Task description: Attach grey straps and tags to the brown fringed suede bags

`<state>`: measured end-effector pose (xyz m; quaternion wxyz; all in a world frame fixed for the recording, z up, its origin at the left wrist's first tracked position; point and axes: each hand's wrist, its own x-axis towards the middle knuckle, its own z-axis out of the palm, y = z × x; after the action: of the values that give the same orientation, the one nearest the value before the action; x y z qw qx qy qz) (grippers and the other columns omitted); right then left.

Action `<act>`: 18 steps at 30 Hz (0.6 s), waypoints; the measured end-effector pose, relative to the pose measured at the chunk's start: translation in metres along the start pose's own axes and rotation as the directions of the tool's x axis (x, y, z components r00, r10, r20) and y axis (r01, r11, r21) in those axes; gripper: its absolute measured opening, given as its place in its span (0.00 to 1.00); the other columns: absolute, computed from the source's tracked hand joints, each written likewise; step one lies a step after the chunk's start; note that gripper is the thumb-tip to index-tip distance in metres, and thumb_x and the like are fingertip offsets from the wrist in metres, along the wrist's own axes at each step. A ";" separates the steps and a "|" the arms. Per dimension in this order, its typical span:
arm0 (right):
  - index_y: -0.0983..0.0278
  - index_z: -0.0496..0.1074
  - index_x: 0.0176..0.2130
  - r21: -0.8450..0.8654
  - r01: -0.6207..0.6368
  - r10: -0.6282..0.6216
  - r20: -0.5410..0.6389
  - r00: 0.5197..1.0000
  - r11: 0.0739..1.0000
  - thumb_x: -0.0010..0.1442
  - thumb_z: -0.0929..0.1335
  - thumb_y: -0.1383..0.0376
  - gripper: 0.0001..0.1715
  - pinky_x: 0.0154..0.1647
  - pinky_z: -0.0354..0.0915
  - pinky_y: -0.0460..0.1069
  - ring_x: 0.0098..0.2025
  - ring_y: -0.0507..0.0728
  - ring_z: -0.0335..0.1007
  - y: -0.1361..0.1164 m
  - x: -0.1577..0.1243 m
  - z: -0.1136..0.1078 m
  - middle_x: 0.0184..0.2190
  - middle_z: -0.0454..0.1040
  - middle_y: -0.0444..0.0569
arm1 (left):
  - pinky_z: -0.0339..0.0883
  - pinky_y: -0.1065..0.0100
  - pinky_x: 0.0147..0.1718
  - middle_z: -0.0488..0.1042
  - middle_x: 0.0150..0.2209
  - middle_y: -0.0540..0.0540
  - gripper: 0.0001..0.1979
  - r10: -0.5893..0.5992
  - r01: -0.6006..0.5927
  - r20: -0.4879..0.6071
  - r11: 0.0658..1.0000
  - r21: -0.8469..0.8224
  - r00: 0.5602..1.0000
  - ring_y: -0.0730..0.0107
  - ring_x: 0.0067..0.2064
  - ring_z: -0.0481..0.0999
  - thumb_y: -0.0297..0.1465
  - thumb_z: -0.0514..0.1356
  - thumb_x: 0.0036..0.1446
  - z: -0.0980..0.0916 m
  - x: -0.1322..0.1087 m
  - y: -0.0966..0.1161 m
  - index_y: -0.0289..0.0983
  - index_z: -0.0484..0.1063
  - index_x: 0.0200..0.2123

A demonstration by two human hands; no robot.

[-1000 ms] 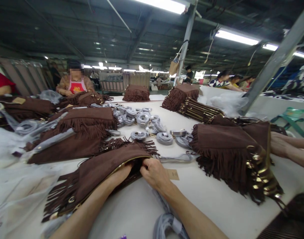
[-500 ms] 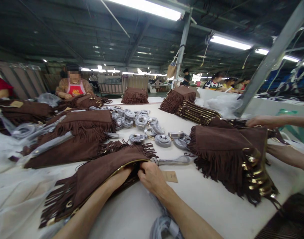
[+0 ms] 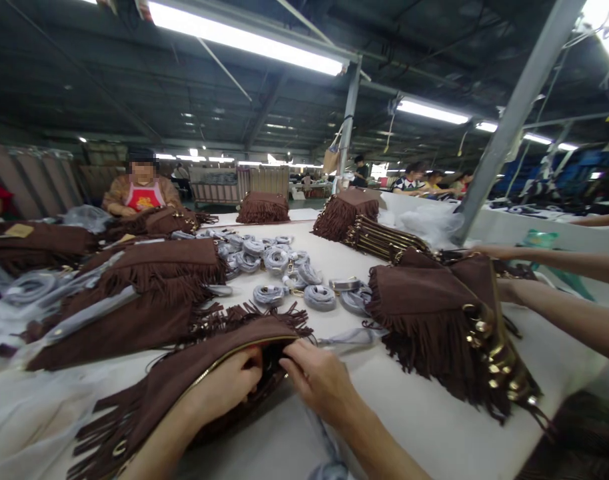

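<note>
A brown suede fringed bag (image 3: 194,373) lies flat on the white table (image 3: 424,427) right before me, its gold-zipped mouth facing me. My left hand (image 3: 224,388) curls at the bag's opening, fingers closed round its edge. My right hand (image 3: 317,379) pinches the same opening at its right end, fingertips tucked in near the zipper. What the fingertips hold inside is hidden.
A stack of fringed bags (image 3: 449,320) stands to the right, where another person's arms (image 3: 559,293) reach in. More bags (image 3: 149,273) pile up on the left. Several wrapped grey straps (image 3: 284,267) lie mid-table. A seated person (image 3: 142,190) works at the far end. Clear plastic (image 3: 24,413) lies at left.
My view has tilted upward, so the bag and hands sit lower in frame. My left hand has come further out of the bag opening. The other person's arms reach further over the right stack.
</note>
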<state>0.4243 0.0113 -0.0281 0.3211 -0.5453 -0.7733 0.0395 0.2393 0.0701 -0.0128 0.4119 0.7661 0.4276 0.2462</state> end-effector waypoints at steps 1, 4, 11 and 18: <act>0.62 0.71 0.39 -0.039 -0.002 0.000 -0.037 0.999 0.999 0.67 0.60 0.67 0.11 0.37 0.61 0.47 0.39 0.57 0.71 -0.001 -0.001 0.000 0.37 0.75 0.51 | 0.53 0.73 0.18 0.62 0.18 0.55 0.02 -0.057 0.062 0.061 0.994 -0.089 0.997 0.74 0.19 0.61 0.29 0.55 0.43 -0.002 -0.002 0.008 0.39 0.65 0.21; 0.63 0.71 0.39 -0.157 -0.056 0.038 -0.109 0.993 0.986 0.67 0.59 0.68 0.12 0.36 0.62 0.47 0.37 0.58 0.72 -0.004 -0.002 0.003 0.38 0.75 0.54 | 0.39 0.75 0.17 0.52 0.17 0.57 0.07 -0.064 0.147 0.197 0.884 -0.445 0.978 0.80 0.19 0.47 0.30 0.57 0.39 -0.001 -0.004 0.023 0.38 0.58 0.19; 0.61 0.71 0.42 0.132 0.031 -0.001 -0.226 0.974 0.991 0.66 0.59 0.69 0.13 0.41 0.65 0.46 0.40 0.56 0.73 0.004 -0.001 -0.001 0.38 0.77 0.51 | 0.39 0.76 0.18 0.64 0.22 0.52 0.11 -0.035 0.154 0.182 0.703 -0.694 0.983 0.80 0.21 0.55 0.35 0.63 0.45 0.015 -0.007 0.022 0.36 0.64 0.23; 0.63 0.70 0.46 0.326 0.044 0.105 -0.426 0.898 0.944 0.66 0.60 0.65 0.13 0.37 0.67 0.46 0.36 0.55 0.74 0.006 0.001 0.006 0.35 0.77 0.49 | 0.53 0.75 0.22 0.68 0.23 0.52 0.10 -0.007 0.052 0.078 0.803 -0.594 0.997 0.78 0.23 0.60 0.32 0.65 0.41 0.037 -0.004 0.023 0.33 0.73 0.29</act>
<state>0.4259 0.0163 -0.0356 0.5719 -0.4915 -0.6549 0.0489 0.2746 0.0447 -0.0131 0.6503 0.5999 0.3254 0.3338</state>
